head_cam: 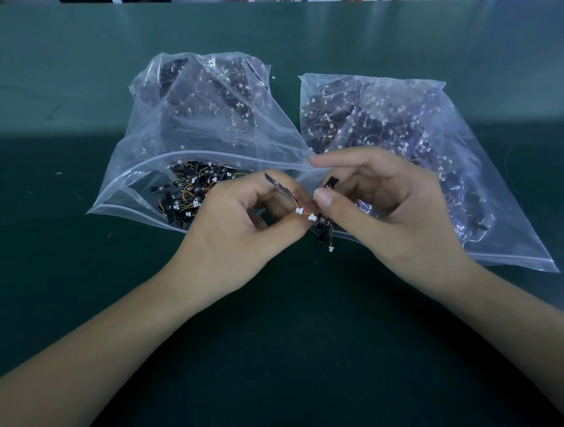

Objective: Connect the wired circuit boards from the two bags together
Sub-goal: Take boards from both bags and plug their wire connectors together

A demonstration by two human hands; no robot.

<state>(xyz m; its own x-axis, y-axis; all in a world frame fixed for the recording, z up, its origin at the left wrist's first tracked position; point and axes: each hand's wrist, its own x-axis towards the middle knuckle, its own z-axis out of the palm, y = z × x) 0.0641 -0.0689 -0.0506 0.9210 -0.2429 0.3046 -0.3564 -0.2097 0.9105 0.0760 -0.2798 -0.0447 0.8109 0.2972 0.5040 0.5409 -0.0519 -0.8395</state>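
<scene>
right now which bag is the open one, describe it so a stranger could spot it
On the green table lie two clear zip bags of small black wired boards. Take the left bag, just beyond the left hand. Its mouth gapes toward the person, showing loose boards inside, whereas the right bag lies flatter.

Both hands meet mid-frame (forearms converging); left (241, 222) and right (386, 207) fingers pinched.
</scene>
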